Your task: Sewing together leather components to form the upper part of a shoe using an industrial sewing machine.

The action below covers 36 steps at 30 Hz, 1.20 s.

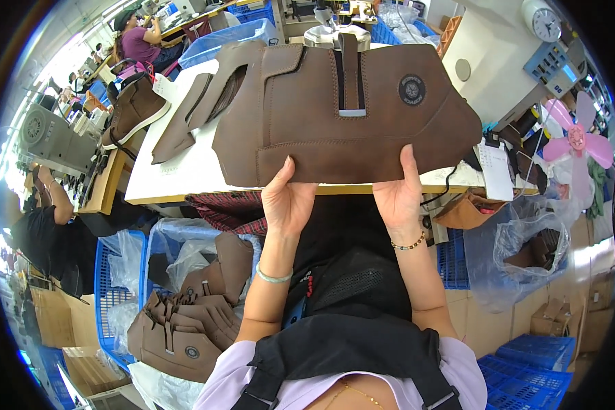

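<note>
A flat brown leather shoe upper (pixel 307 130) is held up in front of me, over the table edge. It has stitched seams, a round dark badge at the right and a narrow tab standing in a slot at the top. My left hand (pixel 289 203) grips its lower edge, thumb on the face and fingers hidden behind. My right hand (pixel 398 199) pinches the same edge further right, likewise with the thumb in front. Beside the upper at the left, more brown leather pieces (pixel 178 137) lie on the white table (pixel 158 183).
A finished boot (pixel 135 113) stands left of the table. Below left, a blue basket (pixel 119 301) sits by a pile of similar uppers (pixel 184 328). At the right are a white machine (pixel 492 61), a pink fan (pixel 577 139) and a plastic bag (pixel 519 239). Other people sit at the left.
</note>
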Each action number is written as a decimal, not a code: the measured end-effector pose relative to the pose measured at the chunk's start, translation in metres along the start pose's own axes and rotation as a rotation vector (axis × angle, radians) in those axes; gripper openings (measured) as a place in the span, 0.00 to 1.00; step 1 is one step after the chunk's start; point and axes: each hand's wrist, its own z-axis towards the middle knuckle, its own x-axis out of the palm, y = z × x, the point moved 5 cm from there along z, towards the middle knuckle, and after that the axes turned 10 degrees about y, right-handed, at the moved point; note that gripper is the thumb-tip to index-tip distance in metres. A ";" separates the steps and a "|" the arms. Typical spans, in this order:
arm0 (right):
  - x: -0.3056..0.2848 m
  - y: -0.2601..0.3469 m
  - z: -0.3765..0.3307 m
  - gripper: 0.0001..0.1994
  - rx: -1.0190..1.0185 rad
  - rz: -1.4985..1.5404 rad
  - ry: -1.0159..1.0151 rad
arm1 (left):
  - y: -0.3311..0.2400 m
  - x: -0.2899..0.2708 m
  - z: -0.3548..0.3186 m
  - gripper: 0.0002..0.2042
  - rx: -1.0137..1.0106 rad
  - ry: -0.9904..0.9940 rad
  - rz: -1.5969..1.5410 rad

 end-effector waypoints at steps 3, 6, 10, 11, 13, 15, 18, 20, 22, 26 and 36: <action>0.006 -0.006 0.001 0.22 0.072 0.149 -0.003 | 0.003 -0.009 0.002 0.18 -0.033 0.111 -0.110; 0.010 -0.019 0.003 0.22 0.169 0.340 0.069 | 0.019 -0.006 0.002 0.19 -0.165 0.204 -0.460; 0.014 -0.034 0.004 0.22 0.253 0.474 0.198 | 0.047 0.003 -0.003 0.20 -0.205 0.145 -0.732; 0.017 -0.037 0.004 0.22 0.273 0.482 0.238 | 0.052 0.005 -0.005 0.20 -0.232 0.125 -0.766; 0.016 -0.044 0.002 0.22 0.291 0.515 0.238 | 0.057 0.010 -0.007 0.20 -0.277 0.123 -0.807; 0.018 -0.047 0.000 0.22 0.315 0.570 0.260 | 0.058 0.012 -0.009 0.20 -0.321 0.096 -0.844; 0.014 -0.048 0.000 0.21 0.340 0.629 0.258 | 0.058 0.011 -0.008 0.20 -0.352 0.116 -0.830; 0.010 -0.050 0.000 0.21 0.349 0.642 0.234 | 0.059 0.009 -0.008 0.20 -0.344 0.113 -0.835; 0.010 -0.048 -0.001 0.21 0.358 0.628 0.247 | 0.060 0.010 -0.006 0.21 -0.338 0.109 -0.844; 0.008 -0.050 0.000 0.21 0.355 0.608 0.188 | 0.058 0.010 -0.006 0.21 -0.358 0.084 -0.872; -0.031 -0.042 0.004 0.36 0.467 0.380 0.350 | 0.002 -0.007 0.032 0.20 -0.083 0.003 -0.162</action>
